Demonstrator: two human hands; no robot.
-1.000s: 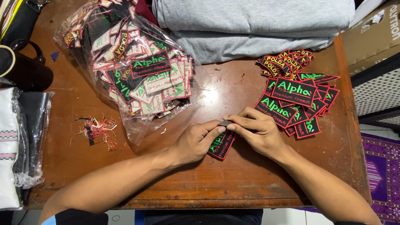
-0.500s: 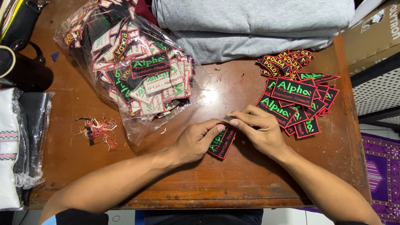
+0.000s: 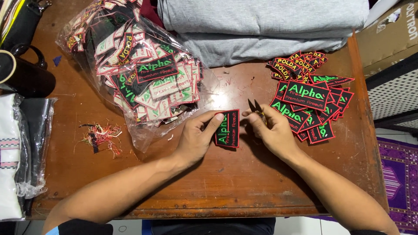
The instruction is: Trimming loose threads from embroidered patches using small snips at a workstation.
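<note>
Black embroidered patch with red border (image 3: 227, 129) lies mid-desk, long axis toward the front edge; left hand (image 3: 198, 138) pins it, right hand (image 3: 272, 130) grips small snips (image 3: 256, 106) beside it.

Two arms come up from the bottom, from about 7 and 5 o'clock. Both are bare from the elbow down to the left hand (image 3: 196, 139) and the right hand (image 3: 272, 130). No rings or watch show. At the bottom edge there may be dark sleeve ends, but that part is hard to see.
</note>
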